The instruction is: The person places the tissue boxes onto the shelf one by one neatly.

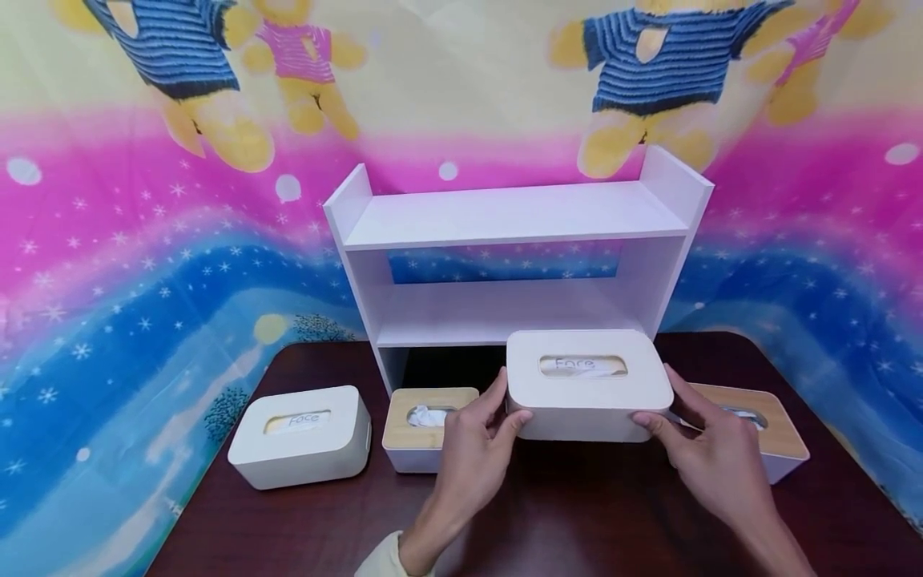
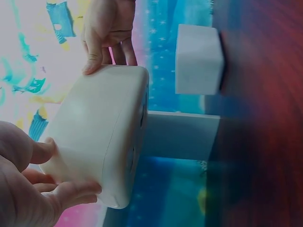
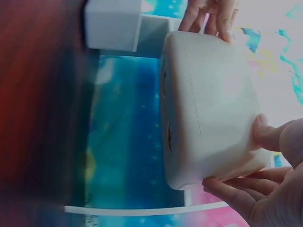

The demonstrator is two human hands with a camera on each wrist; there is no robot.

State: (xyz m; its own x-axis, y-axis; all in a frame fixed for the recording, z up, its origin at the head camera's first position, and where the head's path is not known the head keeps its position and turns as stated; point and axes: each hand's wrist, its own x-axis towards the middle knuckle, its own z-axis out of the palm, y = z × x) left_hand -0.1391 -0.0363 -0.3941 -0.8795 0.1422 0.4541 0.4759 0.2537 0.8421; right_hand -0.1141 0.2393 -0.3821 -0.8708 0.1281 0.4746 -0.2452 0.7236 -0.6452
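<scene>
Here, a person's left hand (image 1: 472, 437) and right hand (image 1: 710, 449) grasp the ends of a white rounded plastic tissue box (image 1: 587, 385), held above the dark brown table (image 1: 303, 521) just in front of the white two-tier wooden shelf (image 1: 512, 216). Seemingly mid-carry; shelving it would call for a level lift farther back.

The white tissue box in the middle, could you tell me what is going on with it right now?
A person holds the white tissue box by its two ends, left hand on one end and right hand on the other, lifted clear of the dark table in front of the white shelf unit. Another white box and two wooden-lidded boxes stand on the table.
</scene>
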